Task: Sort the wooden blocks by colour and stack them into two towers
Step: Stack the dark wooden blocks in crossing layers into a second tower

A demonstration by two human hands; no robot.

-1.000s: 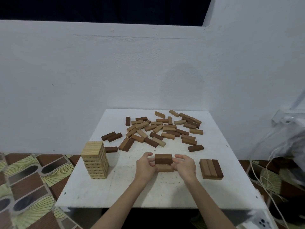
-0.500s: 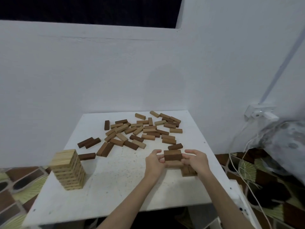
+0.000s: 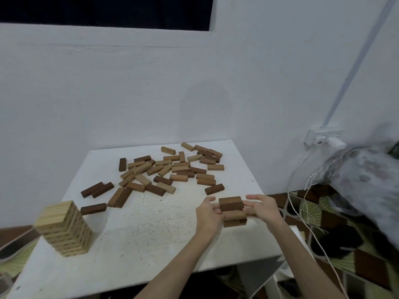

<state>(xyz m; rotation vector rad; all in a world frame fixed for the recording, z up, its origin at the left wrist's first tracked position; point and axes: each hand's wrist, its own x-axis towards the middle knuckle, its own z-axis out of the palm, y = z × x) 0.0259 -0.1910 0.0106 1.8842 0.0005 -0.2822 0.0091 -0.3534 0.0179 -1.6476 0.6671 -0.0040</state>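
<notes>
Both hands have carried their small brown stack rightward along the near edge since a second ago, from the middle of the counter (image 3: 138,251) to its near-right corner, where the flat row of brown blocks lay; the stack now sits over that spot, though whether it rests on the row or hovers just above cannot be told. On the near left stands the finished pale tower (image 3: 63,228), well apart from the work. Across the far half lies the loose pile of mixed blocks (image 3: 170,169), brown and tan, unsorted. The brown stack (image 3: 232,211) is a few layers high and close to the counter's right edge. The left hand (image 3: 208,212) and right hand (image 3: 262,209) clasp it from either side, fingers (image 3: 250,205) curled narrowly against its ends. To finish the step well, I judge the stack should come down square on the layer beneath, edges flush, and both hands should let go together and outward so that no layer slews. A base this near the edge leaves little margin, so nudging it inward first seems wise.
</notes>
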